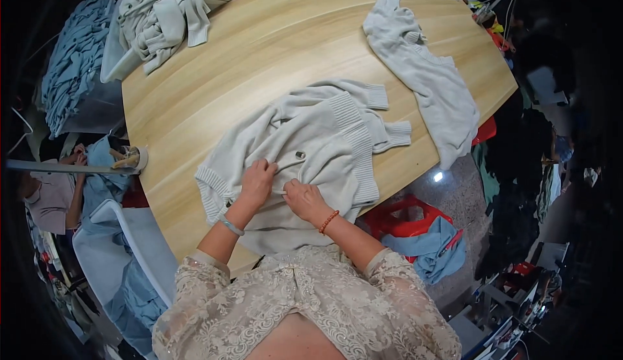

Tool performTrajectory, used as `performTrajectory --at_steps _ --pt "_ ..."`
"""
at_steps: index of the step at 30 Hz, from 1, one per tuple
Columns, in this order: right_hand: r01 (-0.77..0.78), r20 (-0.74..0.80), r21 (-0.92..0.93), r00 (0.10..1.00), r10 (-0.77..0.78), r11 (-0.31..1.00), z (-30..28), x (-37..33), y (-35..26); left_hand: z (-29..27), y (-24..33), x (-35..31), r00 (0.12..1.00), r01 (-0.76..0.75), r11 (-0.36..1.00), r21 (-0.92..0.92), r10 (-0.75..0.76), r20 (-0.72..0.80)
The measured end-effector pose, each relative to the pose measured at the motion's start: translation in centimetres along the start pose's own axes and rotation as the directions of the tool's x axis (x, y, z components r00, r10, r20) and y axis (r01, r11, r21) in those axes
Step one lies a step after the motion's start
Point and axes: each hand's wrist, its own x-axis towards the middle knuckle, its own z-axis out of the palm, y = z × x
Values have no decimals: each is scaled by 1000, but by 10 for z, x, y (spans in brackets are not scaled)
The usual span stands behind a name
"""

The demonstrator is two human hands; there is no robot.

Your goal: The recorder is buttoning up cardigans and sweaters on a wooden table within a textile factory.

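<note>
Left grip [258, 181] and right grip [304, 201] both pinching the pale knit garment [311, 141], near side of tabletop [279, 48]. Looks like fabric adjusting; next move probably calls for even tension.

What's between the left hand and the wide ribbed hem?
In the head view, wrinkled pale knit fabric with a small dark button-like spot lies between left hand and ribbed hem.
</note>
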Motion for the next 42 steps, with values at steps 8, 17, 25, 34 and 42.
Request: performTrajectory --at_steps 8,17,25,34,42 --pt "36 66 51 997 -39 998 -6 6 -2 -3 -4 15 979 -184 941 284 150 135" --pt "86 -78 81 994 -79 993 -18 13 -15 -7 -5 9 966 250 828 -501 -178 188" --pt "123 -244 110 965 -94 986 -19 9 -26 17 -31 -13 866 497 255 -829 -210 454" --pt "107 -40 247 994 -100 963 -15 19 2 -33 -5 -20 947 290 709 -643 -115 300" --pt "91 -15 263 996 -90 960 -15 12 14 -26 -4 -18 945 275 714 -643 -76 320"
